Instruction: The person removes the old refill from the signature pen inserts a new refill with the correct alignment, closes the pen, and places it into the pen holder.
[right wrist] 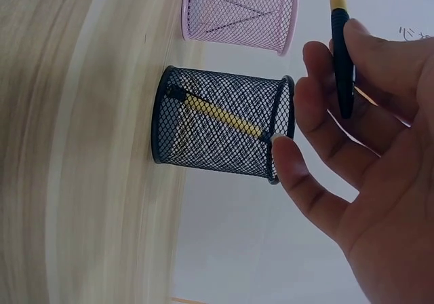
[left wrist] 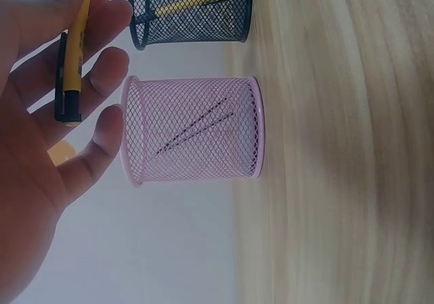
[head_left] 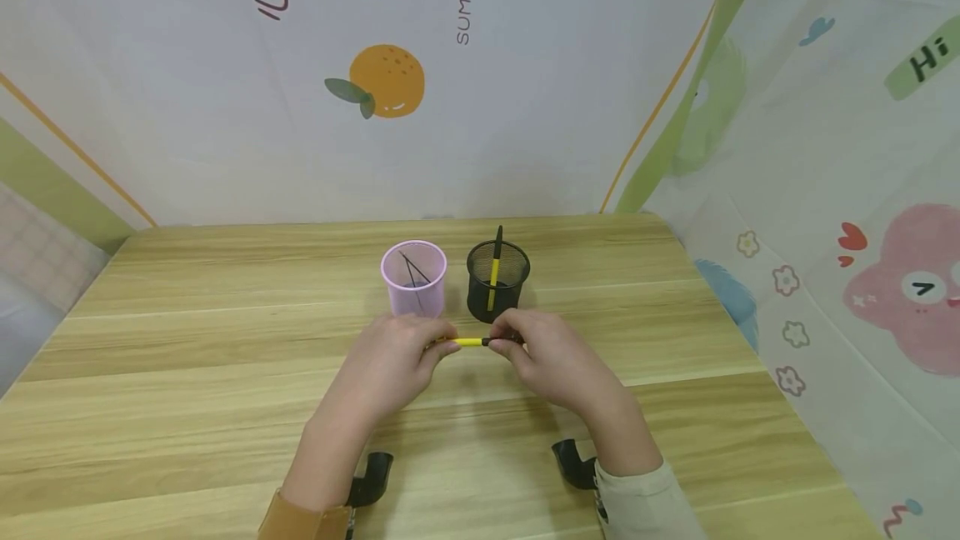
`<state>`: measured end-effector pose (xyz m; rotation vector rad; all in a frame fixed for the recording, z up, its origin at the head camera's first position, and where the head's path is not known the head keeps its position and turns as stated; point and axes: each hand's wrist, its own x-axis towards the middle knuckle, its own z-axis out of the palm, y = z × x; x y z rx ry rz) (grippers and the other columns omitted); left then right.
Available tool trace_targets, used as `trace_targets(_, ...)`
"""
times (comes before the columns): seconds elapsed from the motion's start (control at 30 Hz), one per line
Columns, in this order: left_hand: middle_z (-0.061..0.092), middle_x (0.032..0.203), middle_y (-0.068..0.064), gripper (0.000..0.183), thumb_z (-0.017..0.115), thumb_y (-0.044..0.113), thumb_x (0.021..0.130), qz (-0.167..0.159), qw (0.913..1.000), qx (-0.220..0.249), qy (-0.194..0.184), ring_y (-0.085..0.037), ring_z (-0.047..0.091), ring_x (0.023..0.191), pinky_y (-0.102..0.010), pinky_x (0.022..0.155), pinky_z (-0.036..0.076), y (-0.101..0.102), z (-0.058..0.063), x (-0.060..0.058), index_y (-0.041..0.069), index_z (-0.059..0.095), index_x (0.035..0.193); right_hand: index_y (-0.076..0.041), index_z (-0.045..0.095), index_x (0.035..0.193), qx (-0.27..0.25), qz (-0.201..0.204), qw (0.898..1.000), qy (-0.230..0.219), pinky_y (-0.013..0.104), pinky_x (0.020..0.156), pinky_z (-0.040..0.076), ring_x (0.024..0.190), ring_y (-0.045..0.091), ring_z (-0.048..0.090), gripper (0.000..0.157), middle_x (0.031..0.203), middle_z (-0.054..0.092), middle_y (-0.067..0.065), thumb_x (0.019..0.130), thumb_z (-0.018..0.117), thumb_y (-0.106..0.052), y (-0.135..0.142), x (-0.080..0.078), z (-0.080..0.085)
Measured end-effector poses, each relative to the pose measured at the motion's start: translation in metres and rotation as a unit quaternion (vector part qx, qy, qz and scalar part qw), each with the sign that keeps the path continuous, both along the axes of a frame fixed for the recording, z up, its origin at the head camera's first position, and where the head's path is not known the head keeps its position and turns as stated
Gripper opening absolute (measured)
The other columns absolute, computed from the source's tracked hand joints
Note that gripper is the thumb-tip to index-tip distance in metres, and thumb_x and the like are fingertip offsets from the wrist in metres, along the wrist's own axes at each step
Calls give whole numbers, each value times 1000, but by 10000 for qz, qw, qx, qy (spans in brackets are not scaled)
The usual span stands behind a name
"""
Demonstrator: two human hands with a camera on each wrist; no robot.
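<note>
Bright, even light in the head view; I see soft shadows on the tabletop point(head_left: 472, 482). Wrist views run dimmer, greyer: left hand point(left wrist: 27, 168) and right hand point(right wrist: 400, 175) shaded, tabletop grain slightly blurred.

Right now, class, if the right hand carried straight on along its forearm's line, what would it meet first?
Beyond the yellow pen it pinches, the right hand would likely meet the black mesh holder first, though depth is hard to judge.
</note>
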<state>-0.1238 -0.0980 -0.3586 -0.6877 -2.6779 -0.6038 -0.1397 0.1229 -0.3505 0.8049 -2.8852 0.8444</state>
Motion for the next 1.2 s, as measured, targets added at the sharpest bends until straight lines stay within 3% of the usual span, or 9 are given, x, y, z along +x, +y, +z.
trace_targets(0.3,71,84,15,7,72,30,89,0,10000,23,-81,-4,61,71,-29,70,53,-1,-1,1,25,74,93,-25,63,94,-78,-5,10000,26,23,69,49,78,3,57,9,87,64,-15,91,71,-23,-1,1,0)
trace_targets(0.5,71,84,15,6,72,29,89,-6,10000,22,-90,-3,60,70,-28,69,52,-1,-1,1,25,74,93,-20,67,102,-34,70,9998,168,25,73,52,82,3,60,13,93,65,-13,90,72,-20,-1,1,0)
trace_targets(0.73,73,94,12,24,71,35,90,-24,9994,102,-345,-6,63,72,-26,66,51,0,-1,2,23,70,110,-19,70,104,9,179,9991,388,22,73,52,80,2,58,13,95,64,-13,91,71,-19,-1,2,0)
trace_targets(0.97,68,84,16,10,75,29,87,-55,9998,68,-205,-2,54,67,-25,65,49,0,-4,1,25,70,96,-21,70,103,-77,243,9992,322,22,74,52,81,1,58,13,96,63,-15,90,71,-18,-2,2,-2)
trace_targets(1.2,69,85,17,9,74,29,88,-50,9998,45,-212,-1,56,69,-26,67,51,0,-4,2,26,71,95,-19,68,101,-111,289,9990,323,26,76,55,84,2,61,13,95,62,-14,89,73,-15,-3,3,-3)
